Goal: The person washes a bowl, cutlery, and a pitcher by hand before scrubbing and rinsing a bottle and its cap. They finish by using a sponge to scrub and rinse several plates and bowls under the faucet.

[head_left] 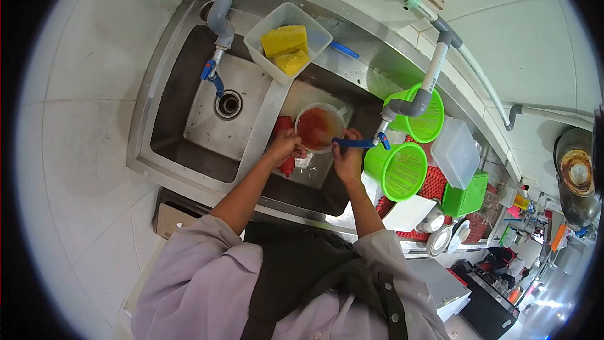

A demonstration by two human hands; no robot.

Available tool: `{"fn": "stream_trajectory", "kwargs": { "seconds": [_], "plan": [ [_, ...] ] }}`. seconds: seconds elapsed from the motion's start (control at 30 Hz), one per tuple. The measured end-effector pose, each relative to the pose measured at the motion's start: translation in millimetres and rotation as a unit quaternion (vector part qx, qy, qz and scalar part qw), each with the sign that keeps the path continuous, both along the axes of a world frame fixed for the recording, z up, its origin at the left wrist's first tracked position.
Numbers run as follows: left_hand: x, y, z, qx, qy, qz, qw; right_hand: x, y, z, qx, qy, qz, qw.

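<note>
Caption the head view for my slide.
Left hand and right hand hold a tub with reddish contents at a steel sink.

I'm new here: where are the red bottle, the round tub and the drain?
Red bottle (285, 124): head view, on its wide body.
Round tub (319, 104): head view, on its rim.
Drain (228, 104): head view, on its middle.

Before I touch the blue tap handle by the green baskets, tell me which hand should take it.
Right, most likely. Your right hand is at the near side of that blue tap handle, while your left hand is across the round container, gripping its left edge.
</note>
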State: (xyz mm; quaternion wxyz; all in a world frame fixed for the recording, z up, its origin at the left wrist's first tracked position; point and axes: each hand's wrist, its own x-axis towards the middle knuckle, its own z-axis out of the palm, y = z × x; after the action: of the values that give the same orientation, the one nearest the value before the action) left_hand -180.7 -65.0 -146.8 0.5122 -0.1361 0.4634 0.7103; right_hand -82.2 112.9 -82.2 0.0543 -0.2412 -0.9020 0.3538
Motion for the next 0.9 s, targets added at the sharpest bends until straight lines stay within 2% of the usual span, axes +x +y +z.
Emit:
{"fn": "stream_trajectory", "kwargs": {
  "seconds": [0.03,0.07,0.13,0.2,0.23,0.27,0.3,0.33,0.4,0.47,0.53,0.57,0.63,0.77,0.83,0.9],
  "plan": [
    [-2.0,-3.2,-2.1,-0.001,0.0,0.0,1.0,-3.1,-2.2,6.9,0.11,0.022,0.016,0.994],
    [-4.5,-5.0,-4.0,-0.027,-0.002,-0.04,0.999,-2.8,-0.4,1.6,0.111,0.023,0.015,0.993],
    [-8.1,-2.8,0.3,-0.052,-0.003,-0.082,0.995,-0.3,7.0,-18.1,0.001,0.03,0.026,0.999],
    [-9.9,0.8,6.2,-0.116,0.028,-0.16,0.98,1.8,15.0,-34.5,0.016,0.023,0.04,0.999],
    [-10.8,4.0,6.0,-0.116,0.029,-0.161,0.98,2.9,18.8,-40.7,0.03,0.016,0.055,0.998],
    [-10.9,7.4,6.1,-0.162,0.115,-0.203,0.959,6.3,24.2,-45.9,0.029,0.016,0.053,0.998],
    [-9.2,8.5,3.2,-0.205,0.2,-0.243,0.927,9.8,29.1,-48.0,-0.045,-0.097,0.06,0.992],
    [-5.1,8.5,-6.9,-0.206,0.2,-0.245,0.926,10.8,31.0,-48.1,-0.119,-0.206,0.064,0.969],
    [1.6,11.1,-22.0,-0.301,0.424,-0.101,0.848,19.6,19.0,-44.4,-0.08,-0.248,0.028,0.965],
    [-0.6,9.3,-21.7,-0.297,0.419,-0.069,0.855,32.0,6.4,-44.4,-0.038,-0.29,-0.008,0.956],
    [2.0,8.5,-9.0,-0.296,0.384,-0.032,0.874,46.8,-3.4,-49.1,-0.135,-0.185,-0.046,0.972],
    [2.4,7.6,2.9,-0.294,0.386,-0.031,0.874,49.5,-5.2,-49.7,-0.133,-0.182,-0.047,0.973],
    [10.7,0.1,21.1,-0.271,0.415,-0.023,0.868,57.2,-10.0,-49.0,-0.2,-0.184,-0.083,0.959],
    [29.7,-21.2,44.7,-0.234,0.5,0.029,0.833,69.8,-12.3,-33.5,-0.251,-0.13,-0.052,0.958],
    [41.6,-37.8,57.2,-0.238,0.44,0.004,0.866,70.6,-23.0,7.0,-0.248,-0.154,-0.019,0.956],
    [56.4,-52.5,72.3,-0.236,0.444,0.017,0.864,84.4,-32.3,3.5,-0.244,-0.133,-0.002,0.961]
  ]
}}
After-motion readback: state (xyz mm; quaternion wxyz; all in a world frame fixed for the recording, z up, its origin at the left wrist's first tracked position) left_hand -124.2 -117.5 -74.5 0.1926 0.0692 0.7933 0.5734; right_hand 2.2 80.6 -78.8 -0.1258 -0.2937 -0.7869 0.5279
